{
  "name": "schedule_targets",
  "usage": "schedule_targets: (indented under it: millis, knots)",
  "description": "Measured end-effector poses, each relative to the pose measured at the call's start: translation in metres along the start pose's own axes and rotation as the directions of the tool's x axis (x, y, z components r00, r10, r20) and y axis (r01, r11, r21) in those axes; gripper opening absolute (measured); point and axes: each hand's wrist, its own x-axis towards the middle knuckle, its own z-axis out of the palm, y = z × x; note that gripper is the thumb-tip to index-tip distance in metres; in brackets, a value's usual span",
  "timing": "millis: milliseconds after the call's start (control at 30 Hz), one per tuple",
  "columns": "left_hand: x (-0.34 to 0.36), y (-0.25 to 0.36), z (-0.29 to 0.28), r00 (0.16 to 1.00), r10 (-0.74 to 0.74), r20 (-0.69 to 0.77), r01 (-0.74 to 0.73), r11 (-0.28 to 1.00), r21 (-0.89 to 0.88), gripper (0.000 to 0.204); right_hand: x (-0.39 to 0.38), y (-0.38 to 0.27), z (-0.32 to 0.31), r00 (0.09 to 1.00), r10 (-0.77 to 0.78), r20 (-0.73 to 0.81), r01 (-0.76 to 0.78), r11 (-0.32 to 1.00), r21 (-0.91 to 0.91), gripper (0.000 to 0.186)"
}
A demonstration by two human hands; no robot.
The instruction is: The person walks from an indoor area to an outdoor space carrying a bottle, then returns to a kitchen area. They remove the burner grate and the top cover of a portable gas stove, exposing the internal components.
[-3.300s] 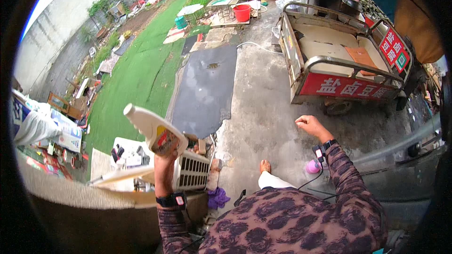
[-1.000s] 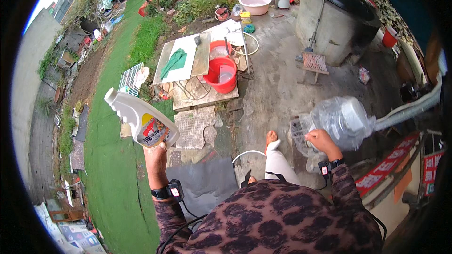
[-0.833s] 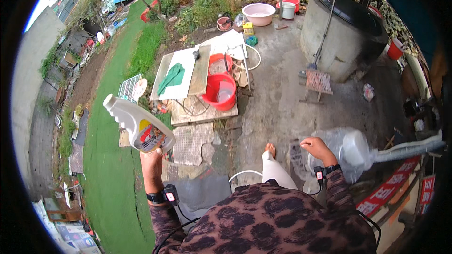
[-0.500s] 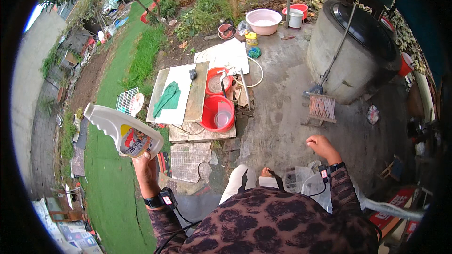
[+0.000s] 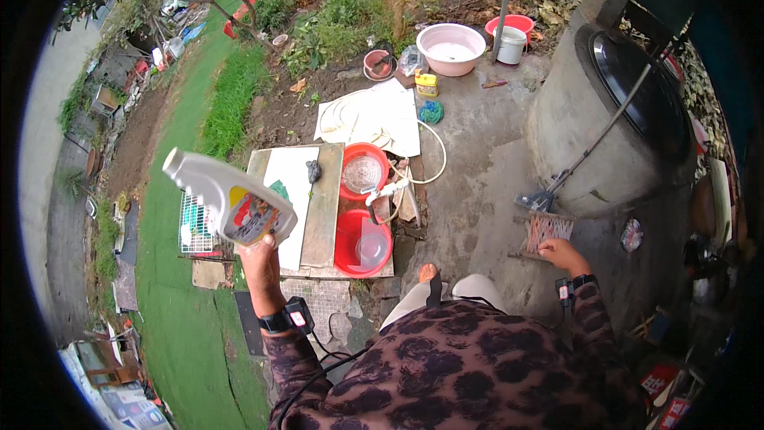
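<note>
My left hand (image 5: 256, 263) grips a white plastic jug (image 5: 235, 199) with a yellow and red label, tilted toward the left. Below the jug lies a low work surface of boards (image 5: 324, 227), with a dark lump (image 5: 313, 172) on it and a green cloth partly hidden. Beside it stand two red containers (image 5: 344, 243), a water tap (image 5: 386, 191) between them. My right hand (image 5: 561, 255) is loosely curled with nothing visible in it, over the concrete just below a small woven stool (image 5: 549, 229) in the picture.
A large concrete stove (image 5: 569, 143) with a black lid and a leaning mop (image 5: 605, 119) stands at the right. Farther off are a pink basin (image 5: 450, 32), a white bucket (image 5: 512, 45), a yellow container (image 5: 426, 86) and a hose (image 5: 442, 151). Green matting (image 5: 183, 350) runs along the left.
I have walked forward and turned from the cargo tricycle toward the tap and red containers, which now sit closer below me. The jug is still in my left hand.
</note>
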Motion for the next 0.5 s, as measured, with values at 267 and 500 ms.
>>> schedule_targets:
  millis: [267,500]
  knots:
    - [0.143,-0.074,0.1,0.998,-0.02,0.059,0.02,1.0,0.0,0.079,0.118,0.064,-0.071,0.99,0.12,0.08,-0.122,0.992,0.021,0.027]
    - [0.245,-0.134,0.207,0.997,0.015,-0.071,-0.012,0.999,0.038,0.075,0.268,0.078,-0.184,0.995,0.09,0.032,-0.088,0.993,-0.076,0.023]
